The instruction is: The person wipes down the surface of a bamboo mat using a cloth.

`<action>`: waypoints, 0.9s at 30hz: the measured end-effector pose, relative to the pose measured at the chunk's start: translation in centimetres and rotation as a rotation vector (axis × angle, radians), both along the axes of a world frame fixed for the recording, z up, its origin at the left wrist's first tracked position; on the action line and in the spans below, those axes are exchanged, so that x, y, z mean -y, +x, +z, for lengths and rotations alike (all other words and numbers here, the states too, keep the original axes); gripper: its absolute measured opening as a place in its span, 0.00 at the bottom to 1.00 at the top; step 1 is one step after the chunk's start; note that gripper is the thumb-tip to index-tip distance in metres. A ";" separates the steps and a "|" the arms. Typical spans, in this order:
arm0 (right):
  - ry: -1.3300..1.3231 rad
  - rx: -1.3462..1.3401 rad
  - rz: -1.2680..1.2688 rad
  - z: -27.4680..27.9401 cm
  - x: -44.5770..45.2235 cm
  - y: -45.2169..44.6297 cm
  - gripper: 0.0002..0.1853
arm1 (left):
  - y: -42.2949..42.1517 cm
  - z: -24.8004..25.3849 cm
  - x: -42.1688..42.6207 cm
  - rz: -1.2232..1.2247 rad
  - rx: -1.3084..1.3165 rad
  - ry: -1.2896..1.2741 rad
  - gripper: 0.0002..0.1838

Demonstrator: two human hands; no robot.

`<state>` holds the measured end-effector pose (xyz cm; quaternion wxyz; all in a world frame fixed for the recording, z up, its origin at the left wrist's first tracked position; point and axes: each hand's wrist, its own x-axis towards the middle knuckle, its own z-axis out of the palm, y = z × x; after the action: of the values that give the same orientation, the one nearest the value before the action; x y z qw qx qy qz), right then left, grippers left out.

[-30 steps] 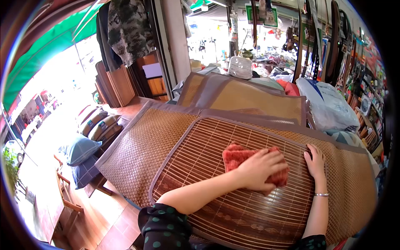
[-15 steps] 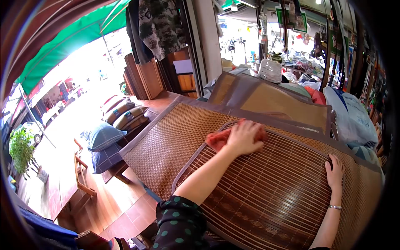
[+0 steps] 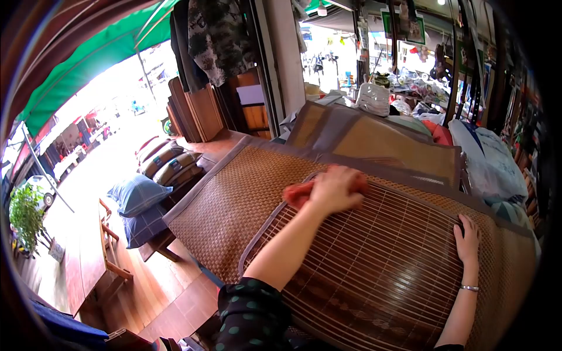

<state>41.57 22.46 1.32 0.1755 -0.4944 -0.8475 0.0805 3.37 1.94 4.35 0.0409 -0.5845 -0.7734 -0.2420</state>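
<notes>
A brown bamboo slat mat (image 3: 374, 263) with a grey cloth border lies flat on a larger woven rattan mat (image 3: 234, 193). At its far edge, toward the left corner, my left hand (image 3: 336, 190) presses down a crumpled red cloth (image 3: 298, 194), fingers wrapped over it. Part of the cloth is hidden under the palm. My right hand (image 3: 466, 237) rests with fingers stretched along the slat mat's right border and holds nothing. A silver bracelet (image 3: 470, 288) is on that wrist.
Behind lie more folded mats (image 3: 386, 140) with grey borders. Plastic-wrapped bundles (image 3: 492, 158) stand at the right. Blue pillows (image 3: 140, 196) and striped cushions (image 3: 170, 161) are stacked at the left, near a wooden bench (image 3: 88, 263) and a potted plant (image 3: 29, 213).
The view has shifted slightly, so the scene sits a little further left. My left hand with the red cloth stays near the same far corner. The right hand keeps its place.
</notes>
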 end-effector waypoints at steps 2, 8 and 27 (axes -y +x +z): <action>0.004 0.003 0.011 -0.1 -0.1 0.0 0.28 | -4.7 -2.6 0.6 0.243 -0.031 -0.006 0.40; 0.010 -0.040 0.029 -0.1 0.2 0.0 0.27 | -1.9 -2.6 0.1 0.073 -0.113 -0.054 0.42; 0.110 -0.042 0.031 0.0 0.6 -0.1 0.26 | -2.4 -3.3 -0.8 0.144 -0.112 -0.016 0.43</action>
<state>41.47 21.86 1.30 0.2190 -0.4691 -0.8543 0.0468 1.00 2.76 1.06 0.0968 -0.5402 -0.8119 -0.1991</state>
